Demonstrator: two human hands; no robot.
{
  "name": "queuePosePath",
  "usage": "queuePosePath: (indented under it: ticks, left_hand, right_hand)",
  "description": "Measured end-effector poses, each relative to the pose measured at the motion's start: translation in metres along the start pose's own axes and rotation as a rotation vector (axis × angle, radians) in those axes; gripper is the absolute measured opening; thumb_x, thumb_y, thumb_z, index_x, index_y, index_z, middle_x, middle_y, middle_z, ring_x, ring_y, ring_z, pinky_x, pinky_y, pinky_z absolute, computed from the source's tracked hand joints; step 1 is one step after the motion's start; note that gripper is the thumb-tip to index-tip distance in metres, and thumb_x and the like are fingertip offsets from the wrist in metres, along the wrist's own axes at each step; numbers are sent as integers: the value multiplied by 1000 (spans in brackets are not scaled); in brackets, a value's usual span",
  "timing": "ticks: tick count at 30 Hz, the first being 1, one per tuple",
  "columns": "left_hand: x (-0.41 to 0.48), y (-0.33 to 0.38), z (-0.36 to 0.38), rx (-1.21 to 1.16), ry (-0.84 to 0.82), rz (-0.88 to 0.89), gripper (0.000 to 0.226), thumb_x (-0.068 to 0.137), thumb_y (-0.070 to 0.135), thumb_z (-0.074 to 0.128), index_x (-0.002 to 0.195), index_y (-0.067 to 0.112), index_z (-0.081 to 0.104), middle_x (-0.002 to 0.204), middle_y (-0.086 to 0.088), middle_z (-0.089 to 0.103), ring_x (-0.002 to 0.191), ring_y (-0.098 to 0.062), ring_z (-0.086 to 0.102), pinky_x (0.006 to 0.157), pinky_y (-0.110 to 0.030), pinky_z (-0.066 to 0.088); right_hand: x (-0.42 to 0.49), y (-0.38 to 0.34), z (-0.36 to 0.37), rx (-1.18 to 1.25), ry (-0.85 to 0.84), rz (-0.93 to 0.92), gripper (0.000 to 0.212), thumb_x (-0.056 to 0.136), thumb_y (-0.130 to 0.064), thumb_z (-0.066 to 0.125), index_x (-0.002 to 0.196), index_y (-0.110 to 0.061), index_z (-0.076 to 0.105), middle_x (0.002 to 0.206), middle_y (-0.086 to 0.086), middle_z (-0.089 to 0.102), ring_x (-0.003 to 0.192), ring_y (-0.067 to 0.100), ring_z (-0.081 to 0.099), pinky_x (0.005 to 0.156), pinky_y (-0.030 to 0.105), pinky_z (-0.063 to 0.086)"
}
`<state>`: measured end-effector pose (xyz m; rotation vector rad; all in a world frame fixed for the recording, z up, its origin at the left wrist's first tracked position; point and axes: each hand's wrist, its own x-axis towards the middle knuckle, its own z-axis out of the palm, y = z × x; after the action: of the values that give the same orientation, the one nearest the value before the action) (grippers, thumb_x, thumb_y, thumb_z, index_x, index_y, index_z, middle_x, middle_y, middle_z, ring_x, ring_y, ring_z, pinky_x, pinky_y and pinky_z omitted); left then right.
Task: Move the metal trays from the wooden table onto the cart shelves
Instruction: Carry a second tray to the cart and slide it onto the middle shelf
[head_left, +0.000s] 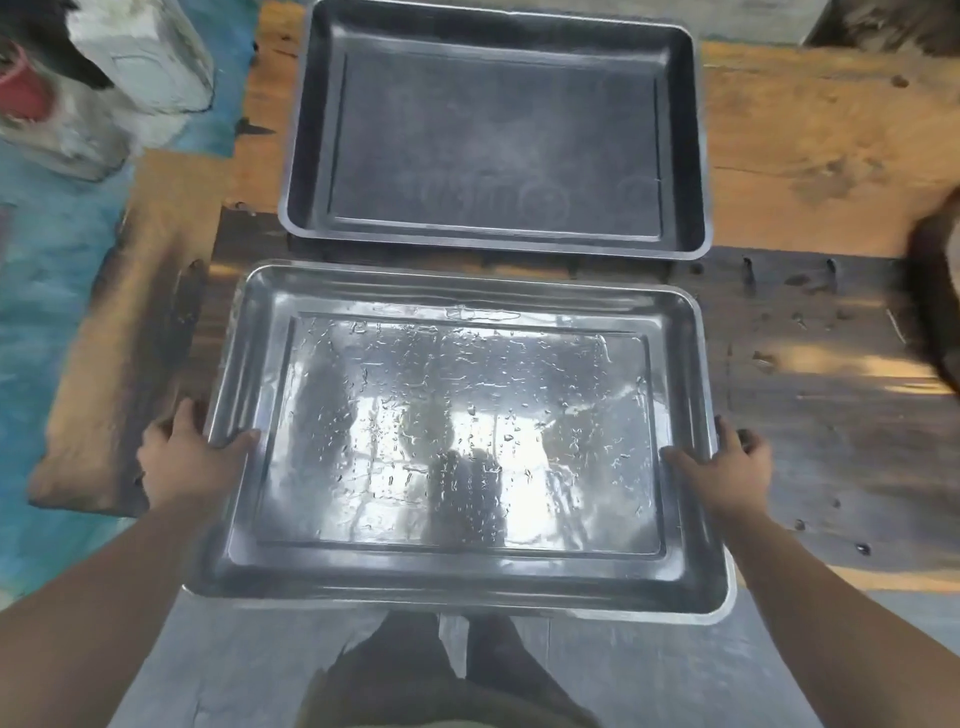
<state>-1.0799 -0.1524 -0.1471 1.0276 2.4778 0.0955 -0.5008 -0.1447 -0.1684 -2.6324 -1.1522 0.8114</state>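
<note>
A shiny, wet metal tray (470, 577) is in front of me, its near edge past the wooden table's front edge. My left hand (182, 462) grips its left rim, thumb inside the tray and fingers under the edge. My right hand (727, 467) grips the right rim the same way. A second, darker metal tray (496, 31) lies flat on the wooden table (810, 171) just behind the first. No cart is in view.
The table's dark front plank (810, 415) has holes and notches. Left of the table are a blue floor (47, 291), a pale concrete block (145, 57) and a red-rimmed bucket (21, 88). A dark curved object (935, 291) sits at the right edge. My legs stand below the tray.
</note>
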Motion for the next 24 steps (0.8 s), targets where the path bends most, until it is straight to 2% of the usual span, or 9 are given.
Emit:
queuePosePath:
  ticks: [10,13,16,19,22,23,24]
  left_hand:
    - [3,-4,6,127,23,34,76,84,59,60,145,17,42,151,-22,32,134,-45,30,104,-63,35]
    - [2,0,4,125,4,48,70,86,55,61,144,21,44,150,-25,32,135,-45,29,104,-63,35]
    - [-2,6,-3,138,-35,44,60,89,50,59,139,18,52,147,-28,35,136,-44,30,105,-57,36]
    - [-12,18,-14,100,-38,35,49,89,45,61,129,16,62,143,-24,43,129,-44,42,98,-52,43]
    - [-18,24,-30,81,-62,61,46,88,40,63,126,15,63,124,-21,61,120,-41,52,97,-47,47]
    - [-18,27,-36,58,-72,70,45,88,39,64,124,12,63,116,-20,65,112,-41,57,94,-46,50]
    - [-19,30,-43,23,-83,68,44,88,37,65,121,10,64,110,-19,67,104,-40,61,89,-45,52]
  right_hand:
    - [2,-1,4,-154,60,-23,76,81,-53,68,145,-22,42,144,12,30,132,34,32,111,47,32]
    - [5,-1,3,-202,42,-61,65,81,-51,66,138,-24,49,139,14,33,127,37,32,108,49,35]
    - [7,-4,-1,-204,-19,-60,53,83,-45,67,126,-17,57,136,16,35,126,39,32,107,51,35]
    - [6,-6,-7,-188,-58,-114,46,82,-34,71,115,-3,64,133,24,46,124,43,42,105,51,39]
    - [1,-9,-20,-136,-58,-112,39,80,-24,73,108,1,67,125,23,52,112,42,53,98,47,47]
    - [-1,-13,-27,-108,-62,-95,37,80,-21,74,107,3,67,123,23,54,106,40,57,92,43,50]
    - [-4,-17,-34,-69,-70,-78,34,79,-17,75,106,2,68,114,22,58,93,35,62,79,36,53]
